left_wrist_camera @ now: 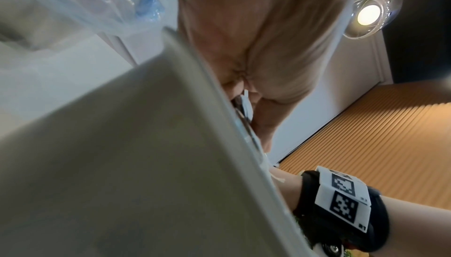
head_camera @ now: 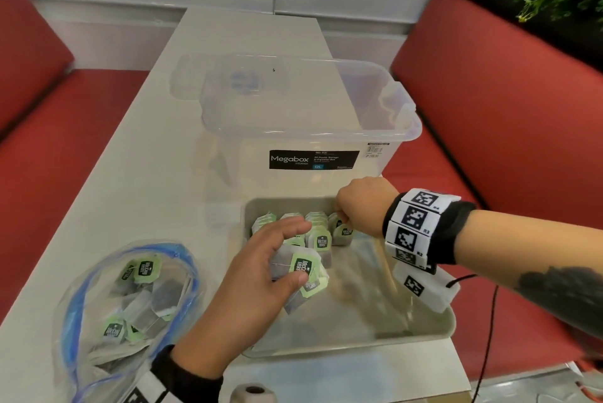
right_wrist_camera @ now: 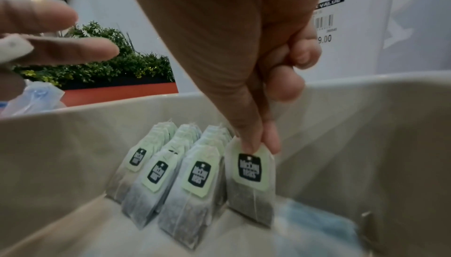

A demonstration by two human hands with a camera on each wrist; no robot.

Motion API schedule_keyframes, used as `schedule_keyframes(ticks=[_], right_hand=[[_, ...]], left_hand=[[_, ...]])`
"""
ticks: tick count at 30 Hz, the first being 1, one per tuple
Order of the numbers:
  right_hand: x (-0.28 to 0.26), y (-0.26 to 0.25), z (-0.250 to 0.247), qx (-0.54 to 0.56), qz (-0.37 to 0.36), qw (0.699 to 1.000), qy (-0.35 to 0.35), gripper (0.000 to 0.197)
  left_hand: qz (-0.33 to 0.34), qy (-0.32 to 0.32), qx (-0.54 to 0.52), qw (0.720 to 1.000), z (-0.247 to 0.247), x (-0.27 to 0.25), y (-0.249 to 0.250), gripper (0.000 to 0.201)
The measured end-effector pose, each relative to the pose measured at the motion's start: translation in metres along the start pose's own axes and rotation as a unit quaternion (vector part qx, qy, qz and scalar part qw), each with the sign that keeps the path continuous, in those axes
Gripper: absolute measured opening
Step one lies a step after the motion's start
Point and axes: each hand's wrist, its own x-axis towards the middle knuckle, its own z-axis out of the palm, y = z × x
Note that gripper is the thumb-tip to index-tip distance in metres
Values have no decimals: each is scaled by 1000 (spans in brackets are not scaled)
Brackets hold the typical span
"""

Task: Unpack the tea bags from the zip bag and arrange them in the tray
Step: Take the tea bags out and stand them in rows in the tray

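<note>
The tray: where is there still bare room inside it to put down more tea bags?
The tray floor is bare in its near half, below the left hand. The far left corner is crowded: rows of tea bags, and the right hand there.

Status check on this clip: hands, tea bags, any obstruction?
Right hand pinches green-tagged tea bag beside standing rows in beige tray. Left hand holds loose bags. More in clear zip bag. No obstruction.

Black wristbands (head_camera: 453, 233) with checkered markers

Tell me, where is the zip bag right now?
In the head view the zip bag lies on the white table, left of the tray, beside the left hand.
</note>
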Motion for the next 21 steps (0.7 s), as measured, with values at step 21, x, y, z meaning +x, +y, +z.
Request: schedule_keyframes(ticks=[21], right_hand=[[-3, -10, -13, -55, -13, 998, 3, 18]], left_hand=[[-27, 45, -60, 997, 3, -2, -3, 64]])
